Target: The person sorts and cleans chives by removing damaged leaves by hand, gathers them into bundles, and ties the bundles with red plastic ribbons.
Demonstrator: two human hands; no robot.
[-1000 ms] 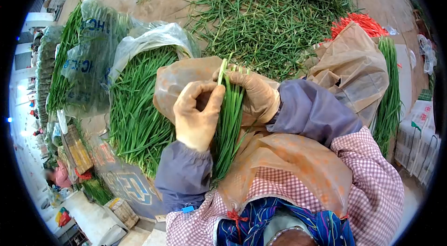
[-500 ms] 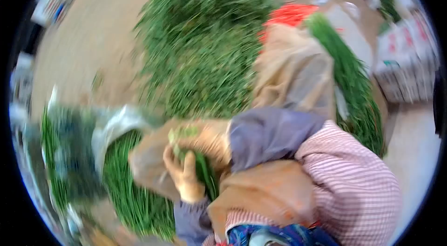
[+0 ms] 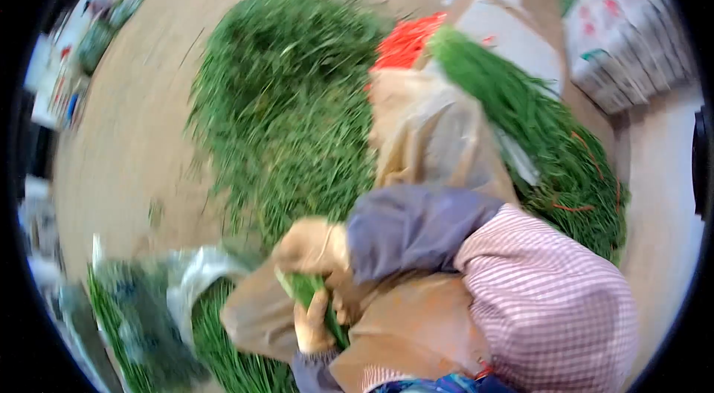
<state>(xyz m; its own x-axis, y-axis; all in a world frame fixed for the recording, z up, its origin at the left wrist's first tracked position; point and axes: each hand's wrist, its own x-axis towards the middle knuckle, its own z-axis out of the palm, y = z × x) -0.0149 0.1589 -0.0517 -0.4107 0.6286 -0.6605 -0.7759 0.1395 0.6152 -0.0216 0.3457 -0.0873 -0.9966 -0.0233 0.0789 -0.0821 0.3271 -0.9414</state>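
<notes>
Your pale-gloved left hand (image 3: 312, 326) looks curled around the slim bundle of long green stalks (image 3: 303, 287), thumb side up, just above the translucent tan plastic apron (image 3: 424, 319) on your lap. Your tan-gloved right hand (image 3: 306, 246) sits right at the bundle's upper end, but its fingers are blurred and partly hidden, so I can't tell if they're gripping or just resting there.

Honestly, the grip's what I'd worry about. If your left fingers slacken while the right isn't really holding, the stalks could slide past each other and the ends go uneven. Squeeze too hard and I'd guess they crease or snap, they look pretty soft.

Also watch that apron: it's smooth-looking plastic, so anything you drop could slip right off. The big loose heap of tangled green leaves (image 3: 290, 95) is on the brown floor ahead of you, and dropped stalks could get lost in there. And mind your right elbow. Swing it out carelessly and you might knock the long, neatly laid green stack (image 3: 513, 103) beside you, which would mess up its lie.
</notes>
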